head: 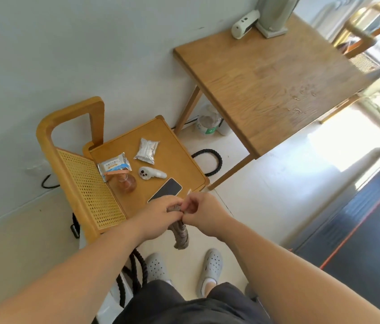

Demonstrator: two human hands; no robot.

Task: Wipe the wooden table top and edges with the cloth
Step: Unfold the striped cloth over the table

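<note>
Left hand (158,216), right hand (204,213) — fingers (170,205) curled, pinching cloth (181,237); chair (44,136) holds phone (165,189), remote (150,174), bottle (127,182) — table (266,78) well apart.

No word, number or brand can be read with certainty. The white-and-blue foil packet (114,166) lying on the yellow wooden chair seat (179,160) carries a line of dark characters on a white band, with an orange strip below it, but the print is too small and blurred to make out. The white plastic tub (209,126) standing on the floor under the light-brown wooden surface (277,78) bears a green label with a pale mark on it, also unreadable. The silver foil pouch (146,150) on the same seat shows no print.
</note>
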